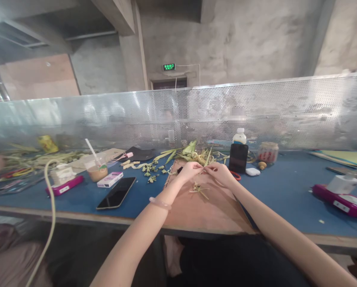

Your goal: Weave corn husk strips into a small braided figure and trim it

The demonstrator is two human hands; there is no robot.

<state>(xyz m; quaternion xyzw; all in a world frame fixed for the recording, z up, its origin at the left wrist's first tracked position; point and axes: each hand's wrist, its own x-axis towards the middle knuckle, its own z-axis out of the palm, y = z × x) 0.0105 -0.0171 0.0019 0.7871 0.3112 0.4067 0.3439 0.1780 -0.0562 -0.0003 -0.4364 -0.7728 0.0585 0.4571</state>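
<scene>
Over a brown board (202,217), my left hand (190,170) and my right hand (219,173) meet with fingertips pinched close together. A thin green leaf strip (208,156) rises from between them; its lower end is hidden by the fingers. A bracelet circles my left wrist. Just below my hands, a small tuft of split leaf pieces (199,189) lies on the board. Behind them spreads a pile of pale green leaves (190,150), like corn husks. The orange-red handle (236,175) of some tool shows beside my right wrist.
Left on the blue table are a phone (117,193), a small box (110,179), a drink cup (97,172) and small knotted leaf pieces (151,172). Right stand a black case (238,158), a bottle (240,136), a jar (268,152) and a magenta device (341,201). A perforated metal screen (202,115) runs behind.
</scene>
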